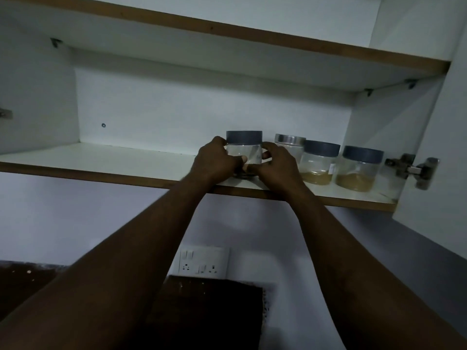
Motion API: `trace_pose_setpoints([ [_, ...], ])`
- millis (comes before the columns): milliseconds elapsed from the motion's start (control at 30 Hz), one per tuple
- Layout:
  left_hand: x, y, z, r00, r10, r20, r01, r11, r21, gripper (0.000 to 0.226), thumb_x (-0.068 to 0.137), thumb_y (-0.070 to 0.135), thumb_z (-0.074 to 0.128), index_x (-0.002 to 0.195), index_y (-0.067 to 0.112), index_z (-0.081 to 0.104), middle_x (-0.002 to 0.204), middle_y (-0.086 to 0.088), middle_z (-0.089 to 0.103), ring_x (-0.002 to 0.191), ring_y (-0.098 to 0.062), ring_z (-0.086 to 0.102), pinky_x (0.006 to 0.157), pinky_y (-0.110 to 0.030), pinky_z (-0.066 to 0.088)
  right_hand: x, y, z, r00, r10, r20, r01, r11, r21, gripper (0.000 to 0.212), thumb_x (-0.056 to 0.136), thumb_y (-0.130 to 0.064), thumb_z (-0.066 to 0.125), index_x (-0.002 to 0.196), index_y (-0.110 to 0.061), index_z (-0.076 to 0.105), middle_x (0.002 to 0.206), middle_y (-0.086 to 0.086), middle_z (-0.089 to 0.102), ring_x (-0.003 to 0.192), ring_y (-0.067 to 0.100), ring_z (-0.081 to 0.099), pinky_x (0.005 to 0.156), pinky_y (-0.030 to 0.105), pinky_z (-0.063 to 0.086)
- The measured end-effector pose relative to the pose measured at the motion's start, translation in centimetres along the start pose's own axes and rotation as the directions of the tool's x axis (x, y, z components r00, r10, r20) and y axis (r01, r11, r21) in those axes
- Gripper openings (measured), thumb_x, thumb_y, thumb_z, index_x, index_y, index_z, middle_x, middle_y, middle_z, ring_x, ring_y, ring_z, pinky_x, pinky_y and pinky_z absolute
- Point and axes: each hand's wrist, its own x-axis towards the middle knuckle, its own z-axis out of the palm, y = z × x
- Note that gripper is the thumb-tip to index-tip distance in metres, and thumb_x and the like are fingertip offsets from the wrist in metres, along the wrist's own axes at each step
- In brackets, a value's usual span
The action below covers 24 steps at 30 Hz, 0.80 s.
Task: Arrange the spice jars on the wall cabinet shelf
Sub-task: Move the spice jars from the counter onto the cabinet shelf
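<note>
Both hands wrap a blue-lidded jar (243, 152) standing near the front edge of the shelf (101, 157): left hand (214, 160) and right hand (276, 164) each curl fingers round its clear wall. Set it flat, probably just left of the steel-lidded jar (290, 145), keeping the lids in line; the dim light hides its contents.

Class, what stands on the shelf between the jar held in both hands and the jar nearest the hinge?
Head view: a silver-lidded jar, set further back, and a blue-lidded jar with yellowish contents.

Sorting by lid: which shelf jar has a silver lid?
The second jar from the left, standing further back; only its lid is shiny metal.
</note>
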Motion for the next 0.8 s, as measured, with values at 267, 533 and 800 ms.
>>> trace_pose_setpoints([
  [267,1.3,-0.3,2.9,1.0,0.031,-0.002,-0.03,0.977,0.21,0.073,0.082,0.052,0.079,0.14,0.019,0.05,0.132,-0.005,0.066,0.119,-0.026,0.062,0.084,-0.032,0.043,0.0,1.1,1.3,0.979,-0.015,-0.201,-0.024,0.982,-0.19,0.063,0.076,-0.032,0.085,0.129,-0.011,0.058,0.119,0.009,0.069,0.109,0.027,0.065,0.087,0.034,0.054],
  [533,0.8,0.4,3.2,0.997,0.023,0.074,-0.052,0.91,0.412,0.074,0.088,0.071,0.06,0.146,0.026,0.049,0.131,-0.008,0.068,0.119,-0.03,0.063,0.084,-0.037,0.044,-0.4,0.6,1.9,0.953,-0.016,-0.303,-0.057,0.971,-0.232,0.08,0.081,-0.024,0.082,0.147,-0.012,0.038,0.119,0.013,0.066,0.108,0.033,0.066,0.075,0.031,0.044],
  [800,-8.4,1.9,-0.1,0.96,0.202,-0.193,-0.199,0.979,0.036,0.037,0.091,0.036,0.072,0.125,0.024,0.064,0.105,0.008,0.071,0.094,-0.008,0.068,0.085,-0.032,0.057,-5.3,-0.6,0.5,0.946,-0.148,-0.289,0.171,0.984,0.057,0.033,0.085,-0.02,0.077,0.112,-0.019,0.059,0.085,-0.006,0.068,0.083,0.012,0.068,0.077,0.036,0.058],
])
